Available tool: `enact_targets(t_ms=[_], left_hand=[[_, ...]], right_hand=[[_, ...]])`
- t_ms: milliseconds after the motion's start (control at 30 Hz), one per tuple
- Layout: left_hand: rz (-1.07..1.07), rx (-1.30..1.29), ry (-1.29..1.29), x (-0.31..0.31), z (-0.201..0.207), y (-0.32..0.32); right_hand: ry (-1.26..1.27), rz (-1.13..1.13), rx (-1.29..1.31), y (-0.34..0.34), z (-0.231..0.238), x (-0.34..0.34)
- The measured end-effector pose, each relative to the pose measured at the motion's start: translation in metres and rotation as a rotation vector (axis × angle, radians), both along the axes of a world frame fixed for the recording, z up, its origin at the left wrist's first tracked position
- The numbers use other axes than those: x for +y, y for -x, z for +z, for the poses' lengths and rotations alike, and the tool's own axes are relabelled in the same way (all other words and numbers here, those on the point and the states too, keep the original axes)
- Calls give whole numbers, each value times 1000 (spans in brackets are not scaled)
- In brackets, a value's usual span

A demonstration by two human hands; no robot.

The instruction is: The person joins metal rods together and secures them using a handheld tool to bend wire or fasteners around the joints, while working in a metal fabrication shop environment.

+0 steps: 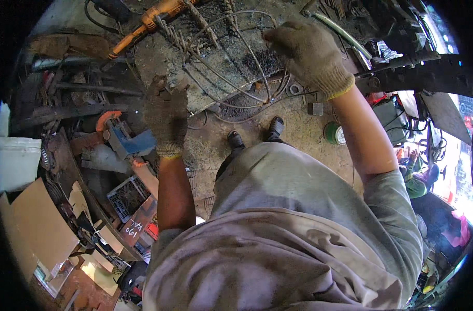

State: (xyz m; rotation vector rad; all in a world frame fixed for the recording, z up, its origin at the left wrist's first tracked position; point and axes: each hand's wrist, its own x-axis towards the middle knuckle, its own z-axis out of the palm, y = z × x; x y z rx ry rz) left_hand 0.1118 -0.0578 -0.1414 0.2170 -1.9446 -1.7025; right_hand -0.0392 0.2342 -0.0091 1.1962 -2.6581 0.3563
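Observation:
Curved thin metal rods (pixel 228 101), joined to a frame of twisted bars (pixel 205 26), lie across a grimy steel worktable (pixel 221 83). Over the table's right part is my right hand (pixel 309 57) in a dirty knitted glove. Its fingers are curled closed beside the end of a bent rod; whatever they hold, if anything, is hidden. My left hand (pixel 165 116), in a darker soiled glove, hovers by the table's left edge. Its fingers blend into the dark background, so their closure is unclear.
An orange power tool (pixel 143 26) lies at the far left. Left of me stand a blue vise (pixel 130 137), scrap metal and cardboard (pixel 37 230). A green spool (pixel 334 133) and a metal block (pixel 314 109) rest on the floor. Another person (pixel 420 181) is at the right.

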Motion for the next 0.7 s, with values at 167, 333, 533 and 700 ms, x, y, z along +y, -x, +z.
enact_targets(t_ms=[167,333,533,700], left_hand=[[45,-82,5,-5,0,1],[141,-171,591,-5,11,0],[65,-98,22,-6,-4,-2],[15,-52,-894,-4,1,2]], right_hand=[[79,19,18,7,-3,-12],[80,17,1,5,-2,-20],[-15,59,85,8,0,-23],[-113,37,74,26,-5,-11]])
